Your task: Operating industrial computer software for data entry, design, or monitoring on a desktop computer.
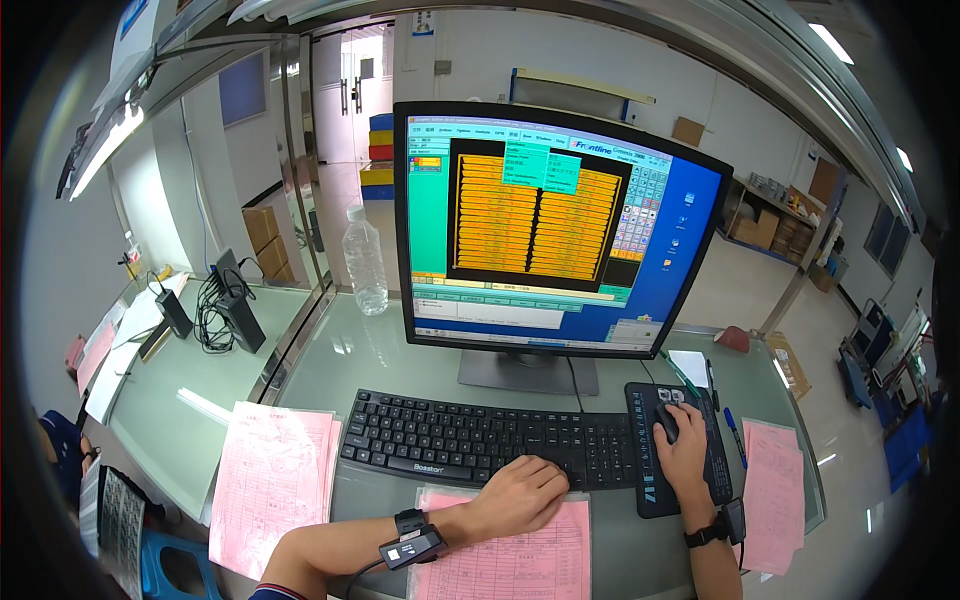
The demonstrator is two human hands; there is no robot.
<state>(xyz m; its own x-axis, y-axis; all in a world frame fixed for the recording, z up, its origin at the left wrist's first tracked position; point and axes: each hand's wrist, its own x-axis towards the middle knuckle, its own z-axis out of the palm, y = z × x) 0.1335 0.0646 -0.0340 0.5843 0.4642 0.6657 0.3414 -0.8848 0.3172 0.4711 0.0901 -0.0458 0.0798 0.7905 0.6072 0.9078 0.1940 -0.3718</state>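
My right hand [681,438] is closed over a dark computer mouse [667,424], which sits on a black mouse pad [640,490]. My left hand [522,494] rests palm down at the near edge of a black keyboard [430,432], its fingers loosely bent over the lower keys and holding nothing; their tips are partly hidden. Under my left wrist lies a pink printed form [500,565] in a clear sleeve. A large monitor [520,335] stands behind the keyboard, showing a drop-down menu over a panel of orange strips in two columns.
A clear plastic bottle [364,262] stands left of the monitor. Pink papers lie to the left [270,480] and right [772,490] on the glass-topped desk [370,365]. A blue pen [735,437] lies beside the mouse pad. Black adapters [240,318] and cables sit on the left side table.
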